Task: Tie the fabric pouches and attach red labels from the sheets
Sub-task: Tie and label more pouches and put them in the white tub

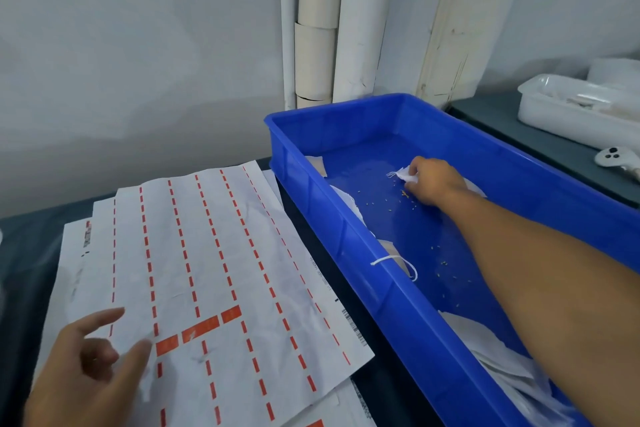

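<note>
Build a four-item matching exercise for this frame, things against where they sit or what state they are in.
Things:
1. right hand
2. left hand
3. label sheet
4. white tray

Places or states:
A. lies flat on the dark table, most red labels gone
B. on the far counter at right
C. grips a small white pouch inside the blue bin
D. fingers spread over the sheet's near corner

Pairs: 1-C, 2-D, 3-A, 4-B
</note>
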The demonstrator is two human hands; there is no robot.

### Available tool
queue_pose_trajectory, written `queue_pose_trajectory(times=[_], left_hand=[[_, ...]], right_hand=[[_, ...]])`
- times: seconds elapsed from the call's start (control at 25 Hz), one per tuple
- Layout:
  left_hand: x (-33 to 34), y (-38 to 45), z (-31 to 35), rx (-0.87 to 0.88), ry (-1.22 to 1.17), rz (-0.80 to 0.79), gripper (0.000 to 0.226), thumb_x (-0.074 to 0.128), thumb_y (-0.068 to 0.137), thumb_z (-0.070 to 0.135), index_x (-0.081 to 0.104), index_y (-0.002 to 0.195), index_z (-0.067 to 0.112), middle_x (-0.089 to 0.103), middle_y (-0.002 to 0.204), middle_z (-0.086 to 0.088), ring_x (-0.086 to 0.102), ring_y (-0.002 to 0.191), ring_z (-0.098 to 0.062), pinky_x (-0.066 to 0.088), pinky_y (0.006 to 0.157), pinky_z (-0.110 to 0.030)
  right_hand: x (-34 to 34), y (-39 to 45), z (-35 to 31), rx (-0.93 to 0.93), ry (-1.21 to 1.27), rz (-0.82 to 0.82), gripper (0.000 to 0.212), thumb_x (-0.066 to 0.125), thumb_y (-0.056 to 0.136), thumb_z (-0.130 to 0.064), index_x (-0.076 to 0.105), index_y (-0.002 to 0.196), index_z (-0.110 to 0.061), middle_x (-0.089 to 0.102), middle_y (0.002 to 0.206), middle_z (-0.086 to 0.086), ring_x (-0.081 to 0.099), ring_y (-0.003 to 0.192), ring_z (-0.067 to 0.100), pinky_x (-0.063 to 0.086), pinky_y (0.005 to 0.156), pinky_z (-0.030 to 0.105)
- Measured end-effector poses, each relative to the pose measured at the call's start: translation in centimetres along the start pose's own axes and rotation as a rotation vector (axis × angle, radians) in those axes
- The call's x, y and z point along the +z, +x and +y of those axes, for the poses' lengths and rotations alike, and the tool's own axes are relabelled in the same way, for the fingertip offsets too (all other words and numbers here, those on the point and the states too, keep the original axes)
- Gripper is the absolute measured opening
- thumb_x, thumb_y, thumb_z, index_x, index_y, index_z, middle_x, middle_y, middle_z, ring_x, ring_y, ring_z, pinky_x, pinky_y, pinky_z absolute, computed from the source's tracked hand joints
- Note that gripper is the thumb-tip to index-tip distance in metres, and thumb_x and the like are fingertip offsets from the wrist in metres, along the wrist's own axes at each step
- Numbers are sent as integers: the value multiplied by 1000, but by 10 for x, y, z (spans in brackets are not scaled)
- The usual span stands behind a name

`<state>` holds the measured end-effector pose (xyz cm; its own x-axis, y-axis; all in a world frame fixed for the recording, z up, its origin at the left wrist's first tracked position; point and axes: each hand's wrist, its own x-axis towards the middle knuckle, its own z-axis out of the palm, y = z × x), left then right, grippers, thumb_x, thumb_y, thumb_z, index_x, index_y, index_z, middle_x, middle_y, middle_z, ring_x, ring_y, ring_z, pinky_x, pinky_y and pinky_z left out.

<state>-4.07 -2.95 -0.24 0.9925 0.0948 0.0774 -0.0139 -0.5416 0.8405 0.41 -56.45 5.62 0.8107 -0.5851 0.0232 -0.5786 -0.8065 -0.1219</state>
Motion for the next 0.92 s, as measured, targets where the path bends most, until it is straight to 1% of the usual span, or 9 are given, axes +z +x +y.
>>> queue_pose_trajectory(times=[0.08,0.2,0.24,0.32,0.44,0.6,0.76,0.84,0.92], left_hand=[[-3,0,1,1,6,5,56,89,70,3,58,110,26,58,57,-16,58,54,-38,47,44,-17],[-3,-5,4,8,12,7,54,88,73,6,58,111,28,58,63,-16,59,58,-37,51,49,-29],[-3,-8,6,14,-1,17,53,88,74,6,58,111,29,58,64,-16,59,59,-36,51,52,-32],[-4,-11,9,13,-22,24,51,86,76,6,58,111,30,57,66,-15,58,61,-36,49,51,-26],[-3,-10,14,-37,-32,-11,49,85,79,12,56,115,30,60,71,-14,59,65,-33,49,51,-28],[-3,-14,20,-55,-62,12,46,82,84,17,55,118,31,60,77,-10,59,69,-28,48,60,-30],[-3,-18,26,-69,-82,40,45,80,85,21,55,120,34,61,81,-5,60,71,-25,50,57,-29],[-6,-21,29,-41,-100,55,44,80,86,22,55,120,34,62,83,-2,61,70,-23,49,54,-27],[-8,-23,32,5,-136,73,40,78,87,24,56,119,35,63,83,1,62,68,-22,47,53,-24]], right_hand=[[-2,0,-2,12,21,29,30,53,106,-41,63,113,-13,67,112,12,61,95,30,52,81,41],[-5,-3,2,64,100,51,42,46,106,-51,63,107,-13,66,105,12,61,94,33,52,80,44],[-6,-4,3,85,144,73,41,44,106,-49,63,107,-13,66,105,12,60,93,33,50,78,44],[-9,-6,5,106,209,138,35,41,105,-38,63,105,-10,66,103,14,58,89,34,46,72,42],[-19,-10,-4,102,300,237,30,37,104,-24,62,106,-9,67,106,16,57,93,35,48,73,42],[-51,-21,-45,71,574,394,27,36,105,-24,58,102,-9,64,100,8,57,88,26,40,65,34],[-104,-52,-129,-164,818,532,22,35,104,-20,51,92,-11,50,76,-7,45,68,8,33,56,25],[-125,-76,-178,-332,936,512,24,39,105,-21,48,84,-15,45,71,-10,41,63,4,33,56,21],[-135,-105,-228,-473,1012,433,30,43,107,-27,46,79,-17,45,70,-9,43,66,10,35,61,26]])
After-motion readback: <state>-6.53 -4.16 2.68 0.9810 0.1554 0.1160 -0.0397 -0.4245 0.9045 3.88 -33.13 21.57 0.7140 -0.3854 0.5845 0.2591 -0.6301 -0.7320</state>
